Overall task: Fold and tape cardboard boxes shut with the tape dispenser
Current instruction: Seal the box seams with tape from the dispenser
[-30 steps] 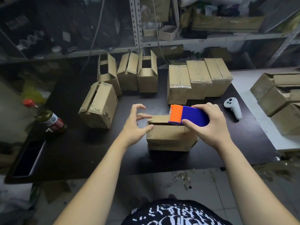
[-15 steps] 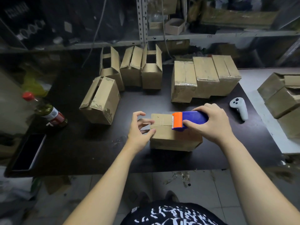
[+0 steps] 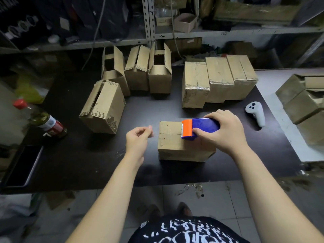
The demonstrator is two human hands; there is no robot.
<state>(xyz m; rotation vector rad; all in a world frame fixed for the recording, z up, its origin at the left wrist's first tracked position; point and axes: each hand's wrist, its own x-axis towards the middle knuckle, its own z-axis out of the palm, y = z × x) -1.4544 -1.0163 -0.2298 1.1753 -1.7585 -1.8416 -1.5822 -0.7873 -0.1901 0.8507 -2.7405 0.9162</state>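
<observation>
From my head camera, my left hand (image 3: pixel 138 139) has come off the left end of the box (image 3: pixel 175 142), where it was steadying a moment ago. It now hangs just beside that end, clear of the cardboard, fingers loosely curled with nothing in them that I can see. My right hand (image 3: pixel 222 130) is wrapped round the blue body of the tape dispenser (image 3: pixel 201 126) and has dragged it rightward, so the orange head sits past the middle of the box top. I take that to mean the strip is anchored and I'm partway through the pull, with the right half of the seam left to cover and the tape still to cut. The box stands near the front edge of the tabletop (image 3: pixel 105 163), a little right of centre, both top flaps folded flat and meeting in a straight seam. A faint glossy streak of tape shows on the seam left of the dispenser head. The cardboard looks worn and scuffed at its edges.
</observation>
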